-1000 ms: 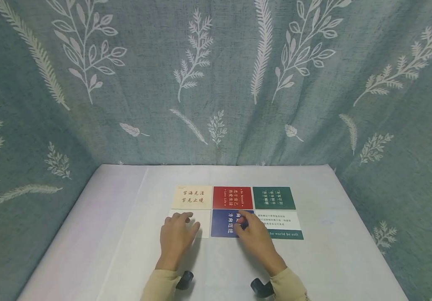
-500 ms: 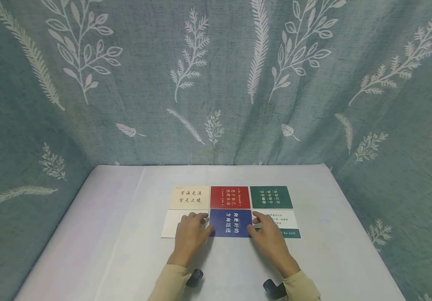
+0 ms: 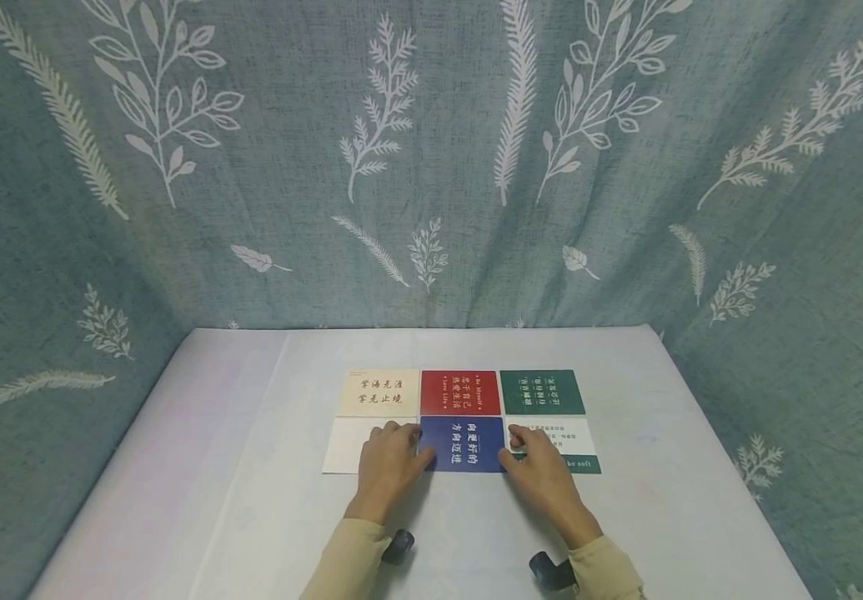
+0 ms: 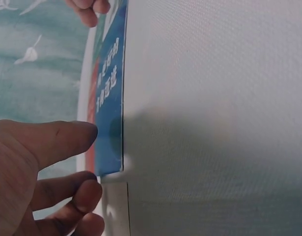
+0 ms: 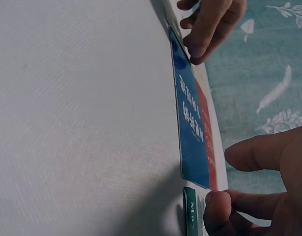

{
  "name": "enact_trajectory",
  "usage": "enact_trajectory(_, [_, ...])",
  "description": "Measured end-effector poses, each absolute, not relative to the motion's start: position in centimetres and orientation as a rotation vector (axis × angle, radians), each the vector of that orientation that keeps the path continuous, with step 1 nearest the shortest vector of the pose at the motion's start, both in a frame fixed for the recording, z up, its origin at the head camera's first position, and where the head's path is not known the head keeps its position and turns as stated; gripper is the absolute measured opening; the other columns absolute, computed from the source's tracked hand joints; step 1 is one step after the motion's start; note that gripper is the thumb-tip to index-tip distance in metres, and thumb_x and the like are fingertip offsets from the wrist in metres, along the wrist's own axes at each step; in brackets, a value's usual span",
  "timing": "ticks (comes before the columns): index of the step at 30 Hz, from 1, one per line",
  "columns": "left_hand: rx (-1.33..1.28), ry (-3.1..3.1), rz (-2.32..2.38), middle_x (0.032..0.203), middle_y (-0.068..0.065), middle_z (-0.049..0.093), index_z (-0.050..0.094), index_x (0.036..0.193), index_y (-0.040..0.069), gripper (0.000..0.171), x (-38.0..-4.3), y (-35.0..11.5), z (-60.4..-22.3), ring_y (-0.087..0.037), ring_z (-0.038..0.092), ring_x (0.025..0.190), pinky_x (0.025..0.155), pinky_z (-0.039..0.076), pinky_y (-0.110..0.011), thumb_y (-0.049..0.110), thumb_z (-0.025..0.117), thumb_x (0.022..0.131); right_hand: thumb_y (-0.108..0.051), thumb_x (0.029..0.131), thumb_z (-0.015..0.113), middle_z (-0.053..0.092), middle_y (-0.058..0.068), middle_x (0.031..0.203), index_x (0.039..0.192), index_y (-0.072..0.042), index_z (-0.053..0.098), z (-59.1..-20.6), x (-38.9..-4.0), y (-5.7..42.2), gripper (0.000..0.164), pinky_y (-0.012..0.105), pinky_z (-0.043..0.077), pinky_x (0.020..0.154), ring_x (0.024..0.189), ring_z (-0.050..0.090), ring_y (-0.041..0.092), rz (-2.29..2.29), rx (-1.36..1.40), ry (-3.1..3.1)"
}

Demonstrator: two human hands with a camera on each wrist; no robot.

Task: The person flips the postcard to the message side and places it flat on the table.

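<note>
Where six cards [image 3: 460, 392] lie: white table [image 3: 176, 483]
Grip: left hand [image 3: 388, 468], right hand [image 3: 547, 477] both loose beside blue card [image 3: 463, 444]
Behind: leafy green curtain [image 3: 288, 167]

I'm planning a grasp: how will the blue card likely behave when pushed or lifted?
The blue card is probably light and fairly stiff: it looks thin and lies flat. Pushed away, it may soon bump the red card close beyond it. Lifting may be fiddly, as little edge stands above the table.
</note>
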State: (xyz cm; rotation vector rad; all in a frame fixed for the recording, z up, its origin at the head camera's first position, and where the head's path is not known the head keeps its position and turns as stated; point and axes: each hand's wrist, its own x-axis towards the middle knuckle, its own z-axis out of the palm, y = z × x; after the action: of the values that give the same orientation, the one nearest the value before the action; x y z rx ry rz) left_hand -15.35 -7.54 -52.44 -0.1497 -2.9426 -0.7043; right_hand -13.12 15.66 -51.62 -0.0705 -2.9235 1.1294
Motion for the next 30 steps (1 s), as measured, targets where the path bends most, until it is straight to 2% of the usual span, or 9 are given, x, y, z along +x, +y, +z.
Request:
enact_trajectory(16, [-0.15,-2.965,-0.678,0.093,-0.009,0.067,0.076,0.112,0.006,0.041,-15.32,-7.48,-52.57,-0.025,0.055,0.081,0.072,0.047,-0.04,0.033,0.08,0.081,-0.022,0.091,0.07,0.064,0.009,0.104,0.131,0.002,0.064,-51.89,-13.54,15.16,0.047,0.051,0.049,0.094,0.098,0.063,0.027,1.103,-0.031,-2.981])
enact_trajectory(24, [-0.149,-2.973,-0.696,0.091,-0.009,0.066,0.076,0.113,0.004,0.043,-15.43,-7.36,-52.37,-0.023,0.052,0.078,0.069,0.046,-0.039,0.032,0.081,0.081,-0.024,0.092,0.069,0.063,0.008,0.102,0.132,0.003,0.063,-51.64,-13.74,15.07,0.049,0.05,0.05,0.093,0.094,0.062,0.025,1.1,-0.053,-2.997])
enact_trajectory(30, [-0.13,-2.972,-0.738,0.091,-0.009,0.065,0.076,0.113,0.004,0.043,-15.42,-7.29,-52.27,-0.024,0.053,0.079,0.07,0.046,-0.04,0.031,0.082,0.081,-0.024,0.092,0.068,0.064,0.009,0.104,0.132,0.002,0.063,-51.61,-13.91,15.09,0.048,0.051,0.049,0.096,0.099,0.062,0.027,1.133,-0.087,-2.987])
